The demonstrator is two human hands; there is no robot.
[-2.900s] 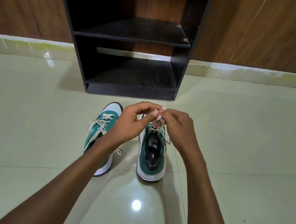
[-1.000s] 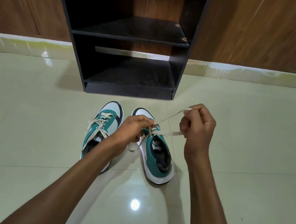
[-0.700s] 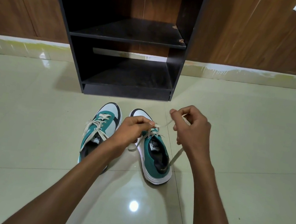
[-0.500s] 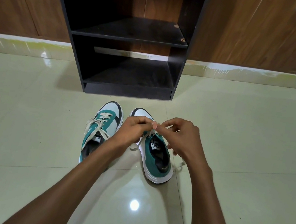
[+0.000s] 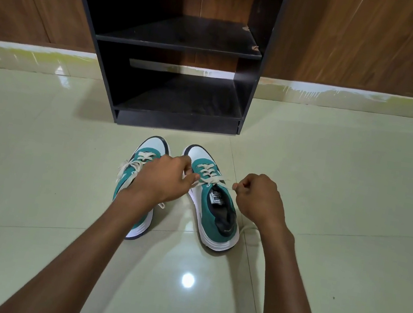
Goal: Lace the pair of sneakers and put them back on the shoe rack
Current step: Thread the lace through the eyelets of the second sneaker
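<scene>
Two teal and white sneakers stand side by side on the floor, toes toward the rack. The left sneaker (image 5: 142,165) is laced, and my left forearm hides its rear part. The right sneaker (image 5: 215,206) has a cream lace (image 5: 210,178) crossed over its front eyelets. My left hand (image 5: 167,177) pinches one lace end at the shoe's left side. My right hand (image 5: 258,196) pinches the other end, held taut to the right of the shoe. A loose tail of lace lies on the floor under my right wrist.
A black open shoe rack (image 5: 179,45) with two bare shelves stands against a wood-panelled wall just beyond the sneakers. The floor (image 5: 340,203) is glossy pale tile with a ceiling light's reflection near me.
My hands were together over the right sneaker half a second ago; now they have drawn apart, the right hand moving right and pulling the lace taut.
</scene>
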